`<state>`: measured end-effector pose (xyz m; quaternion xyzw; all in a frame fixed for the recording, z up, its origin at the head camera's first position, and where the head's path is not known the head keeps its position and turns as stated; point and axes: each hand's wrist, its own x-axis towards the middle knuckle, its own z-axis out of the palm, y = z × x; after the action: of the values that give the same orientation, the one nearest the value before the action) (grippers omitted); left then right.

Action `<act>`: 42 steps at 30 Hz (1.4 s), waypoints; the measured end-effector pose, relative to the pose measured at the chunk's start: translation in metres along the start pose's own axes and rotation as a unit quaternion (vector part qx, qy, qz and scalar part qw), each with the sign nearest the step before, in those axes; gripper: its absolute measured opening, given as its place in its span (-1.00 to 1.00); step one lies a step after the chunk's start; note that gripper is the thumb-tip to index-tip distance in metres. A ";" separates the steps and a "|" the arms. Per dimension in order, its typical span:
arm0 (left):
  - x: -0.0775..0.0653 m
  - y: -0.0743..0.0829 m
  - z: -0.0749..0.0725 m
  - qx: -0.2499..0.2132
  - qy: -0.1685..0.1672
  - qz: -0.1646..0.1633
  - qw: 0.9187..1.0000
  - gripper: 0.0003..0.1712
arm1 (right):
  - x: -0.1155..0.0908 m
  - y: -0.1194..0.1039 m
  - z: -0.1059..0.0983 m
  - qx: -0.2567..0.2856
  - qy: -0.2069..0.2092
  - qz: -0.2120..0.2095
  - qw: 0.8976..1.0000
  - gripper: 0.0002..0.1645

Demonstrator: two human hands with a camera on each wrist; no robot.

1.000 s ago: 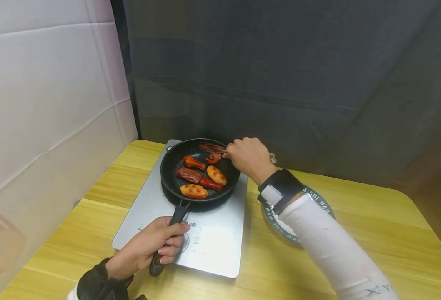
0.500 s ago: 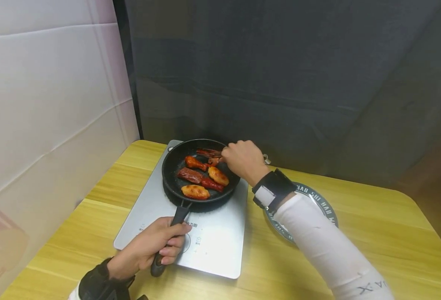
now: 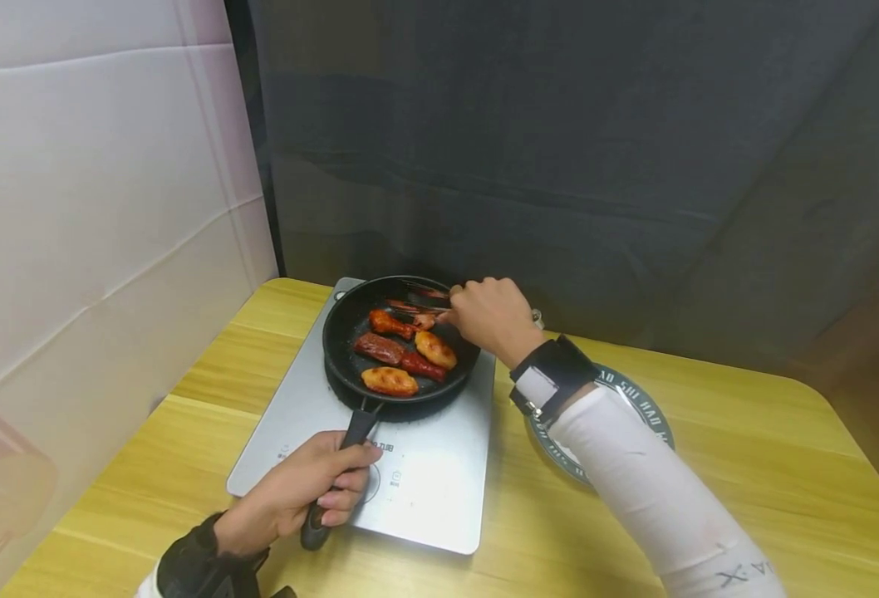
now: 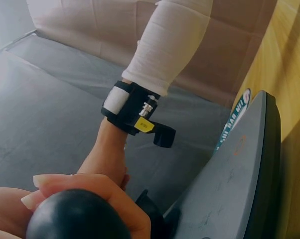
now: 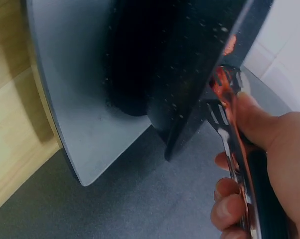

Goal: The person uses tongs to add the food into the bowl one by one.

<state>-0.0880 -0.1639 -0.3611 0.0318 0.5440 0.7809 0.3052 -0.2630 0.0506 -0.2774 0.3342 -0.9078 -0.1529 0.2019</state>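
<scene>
In the head view my left hand [image 3: 320,473] grips the black handle [image 3: 360,425] of a frying pan [image 3: 341,342]. My right hand [image 3: 493,314] holds metal tongs [image 5: 258,174] with dark grips, seen best in the right wrist view. Their slotted ends are apart, low over the pan's far right side. Close to them lies a small pinkish curled piece [image 3: 425,321], partly hidden. The pan also bears a red drumstick [image 3: 389,322], a brown meat slab [image 3: 376,348], a dark red piece [image 3: 424,366] and two golden wing pieces [image 3: 435,350].
Under the pan is a silver induction cooker [image 3: 432,507] on a wooden table [image 3: 753,465]. A grey-rimmed plate [image 3: 645,401] with lettering stands to the right, partly under the right forearm. A dark curtain [image 3: 559,166] hangs behind, a white one [image 3: 95,183] at left.
The tong arms have spread apart since half a second ago, and my right hand has shifted slightly right. My left hand keeps its grip on the pan handle.
</scene>
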 end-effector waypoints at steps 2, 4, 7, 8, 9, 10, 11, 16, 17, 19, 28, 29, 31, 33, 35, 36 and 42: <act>0.000 0.000 0.000 0.001 0.002 0.000 1.000 -0.75 | -0.001 0.002 -0.001 0.004 0.003 0.010 1.000 -0.42; 0.000 0.000 -0.001 0.001 0.004 -0.001 1.000 -0.75 | -0.002 0.004 -0.003 0.015 0.004 0.020 1.000 -0.40; 0.000 0.001 -0.002 0.001 0.006 -0.003 1.000 -0.74 | -0.005 0.007 -0.005 0.040 -0.001 0.043 0.998 -0.36; 0.000 0.001 -0.002 0.002 0.006 -0.003 1.000 -0.74 | -0.007 0.009 -0.005 0.050 -0.002 0.050 0.998 -0.36; 0.001 0.002 -0.002 0.002 0.007 -0.004 1.000 -0.74 | -0.009 0.011 -0.006 0.059 -0.003 0.056 0.997 -0.35; 0.001 0.002 -0.002 0.003 0.008 -0.004 1.000 -0.73 | -0.011 0.013 -0.006 0.067 -0.005 0.060 0.996 -0.35; 0.001 0.002 -0.003 0.003 0.008 -0.004 1.000 -0.73 | -0.014 0.015 -0.006 0.076 -0.006 0.063 0.995 -0.34; 0.001 0.001 -0.003 0.003 0.009 -0.004 1.000 -0.73 | -0.033 0.027 -0.003 0.128 -0.010 0.087 0.988 -0.31; 0.001 0.001 -0.003 0.004 0.010 -0.003 1.000 -0.74 | -0.038 0.030 -0.002 0.141 -0.008 0.095 0.985 -0.30; 0.001 0.001 -0.003 0.003 0.010 -0.003 1.000 -0.74 | -0.047 0.036 0.000 0.171 -0.007 0.112 0.979 -0.29; 0.001 0.003 -0.002 0.001 0.008 -0.002 1.000 -0.75 | -0.105 0.065 0.008 0.268 0.002 0.182 0.946 -0.20; 0.001 0.003 -0.002 0.000 0.008 -0.003 1.000 -0.75 | -0.111 0.067 0.010 0.271 0.004 0.184 0.945 -0.20; 0.001 0.003 -0.002 -0.001 0.007 -0.004 1.000 -0.74 | -0.123 0.071 0.014 0.275 0.004 0.184 0.944 -0.23; 0.001 0.003 -0.003 -0.002 0.006 -0.007 1.000 -0.73 | -0.134 0.075 0.019 0.277 0.000 0.185 0.943 -0.26; 0.001 0.003 -0.003 -0.004 0.006 -0.010 1.000 -0.72 | -0.145 0.078 0.023 0.276 -0.005 0.187 0.943 -0.27; 0.001 0.002 -0.003 -0.003 0.006 -0.011 1.000 -0.72 | -0.150 0.079 0.025 0.275 -0.009 0.190 0.942 -0.27; 0.001 0.002 -0.003 -0.005 0.005 -0.017 1.000 -0.71 | -0.182 0.085 0.032 0.265 -0.034 0.211 0.940 -0.22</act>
<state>-0.0908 -0.1663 -0.3614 0.0172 0.5424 0.7784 0.3155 -0.1978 0.2384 -0.3186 0.1712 -0.9715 0.1277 0.1029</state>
